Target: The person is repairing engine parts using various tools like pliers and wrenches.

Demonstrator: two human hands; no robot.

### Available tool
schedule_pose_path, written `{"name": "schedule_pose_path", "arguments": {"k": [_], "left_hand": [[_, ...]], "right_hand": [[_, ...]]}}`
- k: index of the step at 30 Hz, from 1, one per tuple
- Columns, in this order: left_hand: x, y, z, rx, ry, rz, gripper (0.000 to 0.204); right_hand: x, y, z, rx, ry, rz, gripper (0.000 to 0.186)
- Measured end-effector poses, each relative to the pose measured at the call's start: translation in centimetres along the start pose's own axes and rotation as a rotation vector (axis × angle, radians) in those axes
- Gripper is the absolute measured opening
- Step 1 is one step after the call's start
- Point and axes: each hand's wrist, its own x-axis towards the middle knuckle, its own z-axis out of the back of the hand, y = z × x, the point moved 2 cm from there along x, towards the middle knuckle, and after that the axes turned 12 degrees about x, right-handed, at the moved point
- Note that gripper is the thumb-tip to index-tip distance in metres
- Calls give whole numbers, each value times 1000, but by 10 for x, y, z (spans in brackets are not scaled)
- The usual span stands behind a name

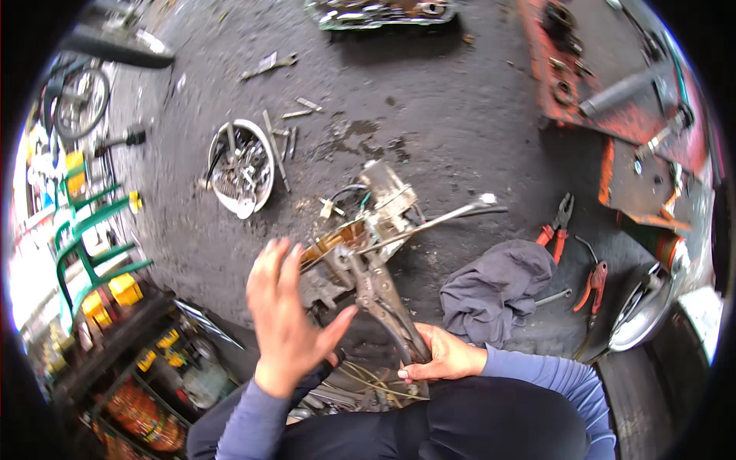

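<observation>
Right grip point(443, 354) wrapped round long steel pliers point(377, 297), their head over the boxy metal housing point(318, 287); left grip point(290, 318) spread wide beside them. Round white bowl point(268, 188): jumbled, shiny metal bits point(247, 165).

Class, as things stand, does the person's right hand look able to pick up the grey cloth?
Probably not without letting go: the right hand is closed around the locking pliers, though the grey cloth lies close by.

A repair workshop. Beyond the bowl point(271, 159) of metal parts point(247, 162) lies a wrench point(280, 64); left of the bowl, apparently a wheel point(81, 103).
</observation>
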Motion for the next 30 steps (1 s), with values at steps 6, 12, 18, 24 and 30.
{"name": "schedule_pose_path", "arguments": {"k": [6,12,18,24,30], "left_hand": [[5,17,-40,-52,-7,-25,73],[8,23,-38,-169,10,-6,72],[23,36,-35,-233,-14,-59,69],[48,57,-38,-293,2,-75,59],[50,62,-40,-325,-29,-78,57]], "right_hand": [[6,14,-17,-100,-221,-136,38],[4,8,-16,-225,-307,-109,36],[2,16,-18,-388,-425,-102,44],[10,33,-7,-580,-348,-21,43],[17,34,1,-505,-371,-30,46]]}}
